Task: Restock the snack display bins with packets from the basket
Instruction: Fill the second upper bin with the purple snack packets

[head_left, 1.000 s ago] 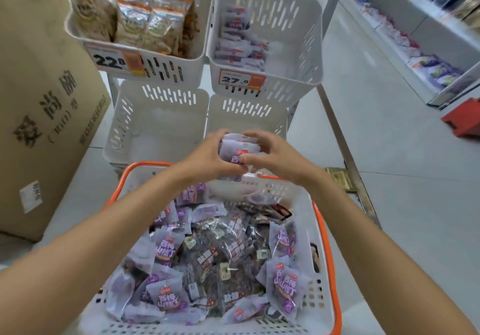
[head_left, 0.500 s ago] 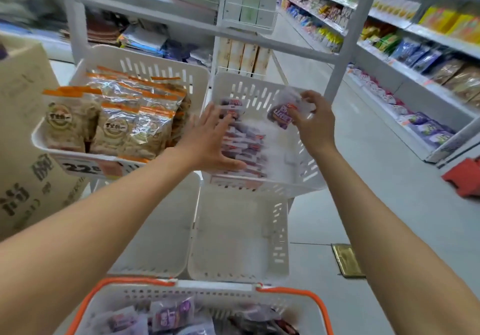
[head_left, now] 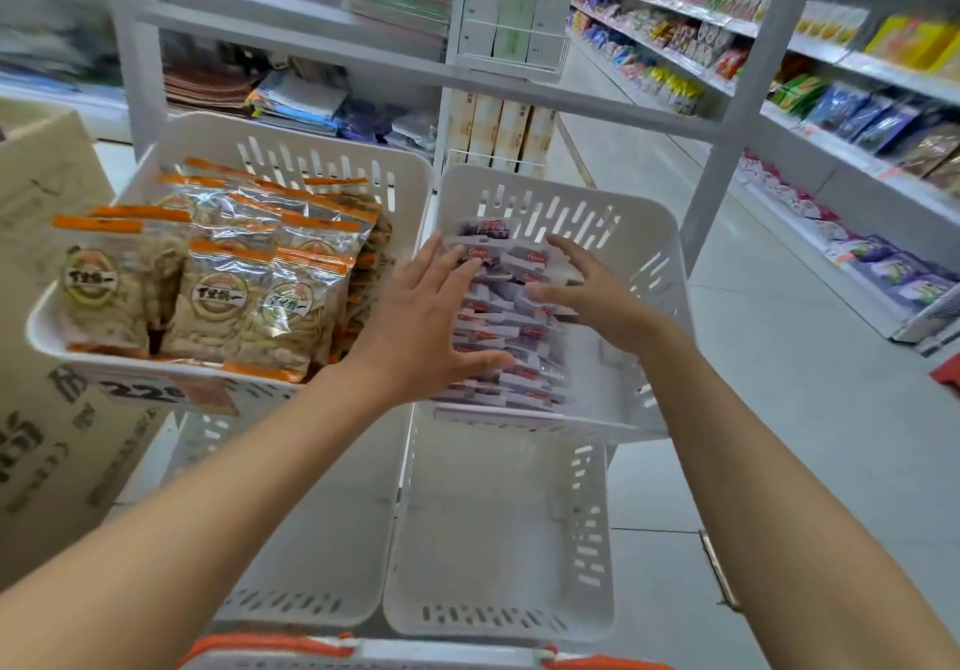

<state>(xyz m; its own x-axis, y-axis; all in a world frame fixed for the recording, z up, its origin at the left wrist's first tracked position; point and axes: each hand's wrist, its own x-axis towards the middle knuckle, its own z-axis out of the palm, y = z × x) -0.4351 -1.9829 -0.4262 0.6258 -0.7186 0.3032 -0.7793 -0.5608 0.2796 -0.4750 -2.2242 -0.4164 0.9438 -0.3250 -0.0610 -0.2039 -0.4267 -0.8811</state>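
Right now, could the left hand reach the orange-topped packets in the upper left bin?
Probably yes. The left hand lies open on the purple packets beside the upper left bin, whose top is open; only rims separate it from the orange-topped packets.

Upper limbs of the person, head-camera view; left hand (head_left: pixel 426 321): bare, broad across the knuckles, with long straight-sided fingers (head_left: pixel 440 266); right hand (head_left: pixel 608 305): bare likewise, its fingers (head_left: pixel 577 259) slender and rounded at the tips; left forearm (head_left: pixel 208 513): bare along all that shows, widest at the frame's lower edge and tapering evenly to a narrow wrist; right forearm (head_left: pixel 779 513): of the same bare, tapering form, smooth in outline; the wide lens enlarges both forearms near the frame's edge; nails and fine surface detail too blurred to tell.
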